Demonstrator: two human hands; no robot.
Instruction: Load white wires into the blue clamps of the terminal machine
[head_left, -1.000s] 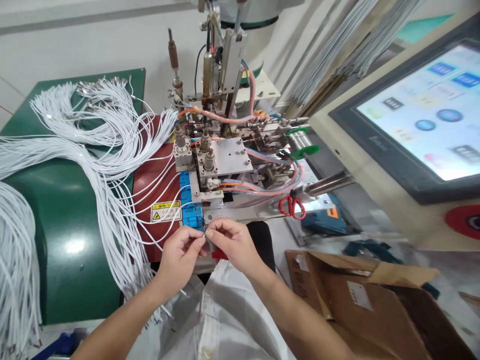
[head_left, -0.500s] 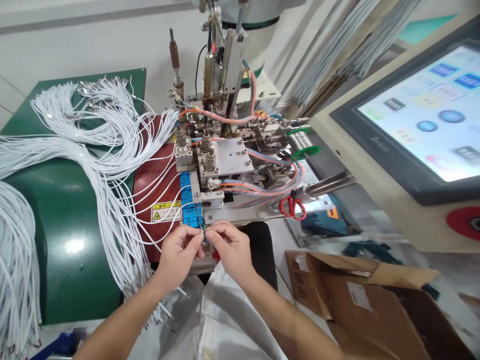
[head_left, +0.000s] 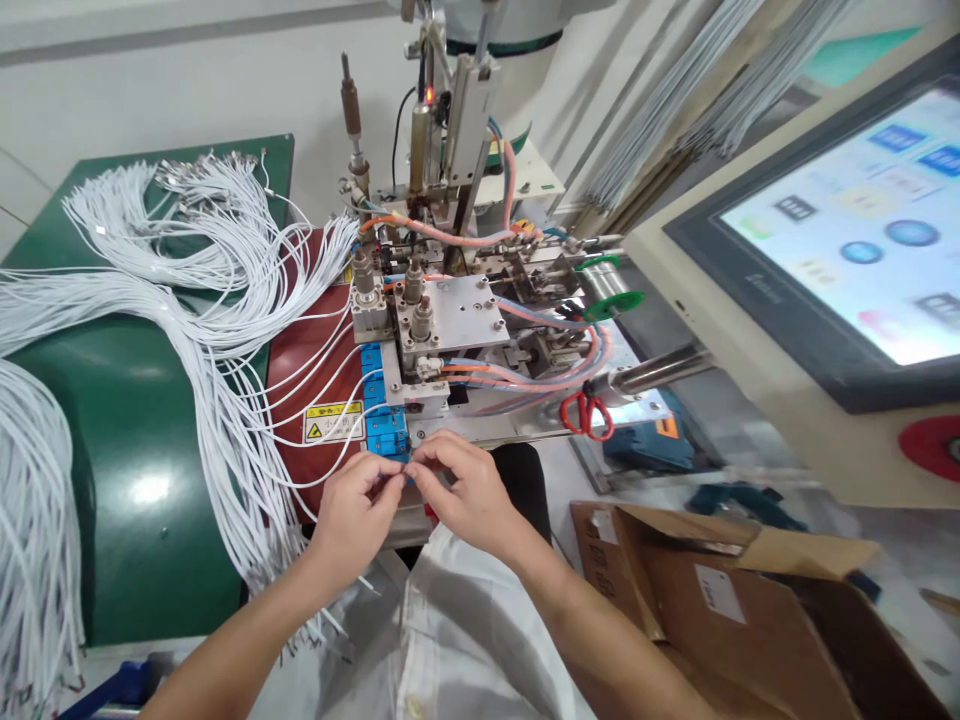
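My left hand (head_left: 352, 515) and my right hand (head_left: 463, 490) meet in front of a small metal machine (head_left: 450, 320), fingertips pinched together on the end of a thin white wire (head_left: 330, 470). That wire loops left towards a large bundle of white wires (head_left: 187, 300) spread over a green surface (head_left: 127, 460). Both hands sit just below the machine's blue clamp blocks (head_left: 379, 400), close to its front edge. What is at the wire's tip is too small to make out.
A touch-screen panel (head_left: 847, 240) stands at the right. Red-handled scissors (head_left: 587, 412) lie on the machine's plate. An open cardboard box (head_left: 720, 600) sits at the lower right, and a yellow warning label (head_left: 332, 422) is on the red mat.
Both hands have shifted slightly up and towards the blue clamp blocks, still pinching the wire end. Nothing else has moved.
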